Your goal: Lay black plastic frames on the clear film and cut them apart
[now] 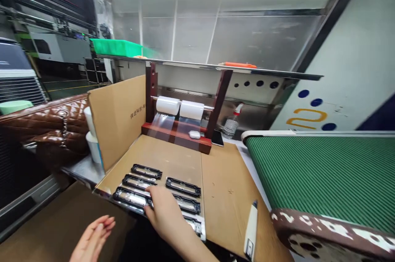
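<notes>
Several narrow black plastic frames (146,171) lie in two columns on the cardboard-covered table, with clear film showing at them. My right hand (163,210) reaches across the front of the columns. Its thumb and fingers close on the right end of the nearest left-column frame (131,197); the fingertips are partly hidden. Under my right hand and forearm, parts of the right-column frames (187,203) are covered. My left hand (94,237) hovers off the table's front edge, fingers extended and slightly bent, holding nothing.
A wooden stand holds two film rolls (191,110) at the back. A white-handled cutter (251,229) lies at right, beside the green conveyor belt (324,175). An upright cardboard sheet (120,118) borders the left. A spray bottle (231,124) and a phone (217,139) sit behind.
</notes>
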`<state>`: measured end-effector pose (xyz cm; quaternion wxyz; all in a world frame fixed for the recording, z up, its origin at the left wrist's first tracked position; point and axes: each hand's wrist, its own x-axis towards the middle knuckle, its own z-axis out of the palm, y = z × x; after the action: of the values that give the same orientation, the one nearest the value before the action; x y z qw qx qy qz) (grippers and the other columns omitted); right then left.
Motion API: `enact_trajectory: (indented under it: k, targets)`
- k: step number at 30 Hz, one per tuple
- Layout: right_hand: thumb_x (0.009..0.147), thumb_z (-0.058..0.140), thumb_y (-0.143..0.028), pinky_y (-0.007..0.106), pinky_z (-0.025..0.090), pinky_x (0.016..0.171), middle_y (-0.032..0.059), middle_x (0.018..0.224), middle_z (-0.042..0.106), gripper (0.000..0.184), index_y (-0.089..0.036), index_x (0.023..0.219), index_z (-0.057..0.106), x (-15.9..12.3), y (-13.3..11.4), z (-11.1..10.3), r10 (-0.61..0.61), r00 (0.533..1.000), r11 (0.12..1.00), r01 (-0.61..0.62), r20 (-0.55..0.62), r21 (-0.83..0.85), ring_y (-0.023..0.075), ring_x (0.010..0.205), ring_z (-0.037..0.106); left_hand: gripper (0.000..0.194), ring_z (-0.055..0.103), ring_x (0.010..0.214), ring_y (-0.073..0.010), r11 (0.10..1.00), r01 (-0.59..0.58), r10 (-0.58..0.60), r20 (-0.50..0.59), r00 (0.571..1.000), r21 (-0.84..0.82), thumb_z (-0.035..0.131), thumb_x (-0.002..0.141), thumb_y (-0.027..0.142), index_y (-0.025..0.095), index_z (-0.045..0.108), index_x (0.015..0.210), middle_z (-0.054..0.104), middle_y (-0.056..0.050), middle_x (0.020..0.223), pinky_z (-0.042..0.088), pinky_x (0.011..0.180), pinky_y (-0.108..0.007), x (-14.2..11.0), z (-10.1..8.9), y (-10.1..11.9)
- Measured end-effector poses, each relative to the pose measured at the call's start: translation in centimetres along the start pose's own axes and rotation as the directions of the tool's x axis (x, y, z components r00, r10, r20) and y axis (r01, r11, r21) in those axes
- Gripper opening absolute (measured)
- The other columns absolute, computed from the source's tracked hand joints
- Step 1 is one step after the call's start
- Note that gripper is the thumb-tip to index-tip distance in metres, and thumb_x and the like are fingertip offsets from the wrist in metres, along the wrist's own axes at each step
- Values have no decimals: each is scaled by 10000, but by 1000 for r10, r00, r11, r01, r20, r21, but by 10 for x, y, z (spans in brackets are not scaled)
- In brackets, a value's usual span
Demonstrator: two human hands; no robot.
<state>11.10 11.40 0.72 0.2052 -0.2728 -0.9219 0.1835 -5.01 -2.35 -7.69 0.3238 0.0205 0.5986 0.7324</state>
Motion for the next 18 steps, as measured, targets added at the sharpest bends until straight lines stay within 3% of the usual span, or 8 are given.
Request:
enact_trajectory:
  k: [3,5,8,14,18]
  targets:
    - [779,628,-110,353,454,857,88,1026,652,310,-160,1083,585,6,4,-3,-53,998,998,54,20,-18,246,959,577,607,693,937,-307,995,30,-19,127,992,-90,889,387,549,172,735,838,759,-112,939,548,897,-371,-9,23,-13]
    - [771,623,-122,366,432,881,78,1011,647,310,-170,1074,584,8,7,-4,-90,995,995,91,43,-31,247,967,561,547,704,901,-258,986,38,-8,180,984,-162,886,454,520,182,735,856,762,-88,932,572,802,-285,-10,35,-21]
    - [742,610,-118,357,421,874,60,966,636,295,-178,1029,579,11,6,-7,-78,994,997,77,74,14,233,948,545,490,707,884,-243,969,63,-10,216,976,-238,891,486,483,187,730,842,761,-62,893,568,803,-278,-7,43,-27]
    - [709,595,-149,346,445,796,36,850,615,269,-197,970,548,2,-9,-20,72,988,983,-94,136,161,237,901,526,438,698,901,-233,949,142,-63,271,961,-282,878,549,440,174,729,863,757,-76,927,553,835,-278,-10,40,-31]
    - [651,637,-158,461,412,928,28,818,617,296,-200,931,551,-24,-16,0,94,987,987,-109,127,116,231,815,561,431,709,844,-260,923,254,-153,330,932,-288,882,547,422,193,734,880,760,-82,907,568,807,-340,-7,25,-47]
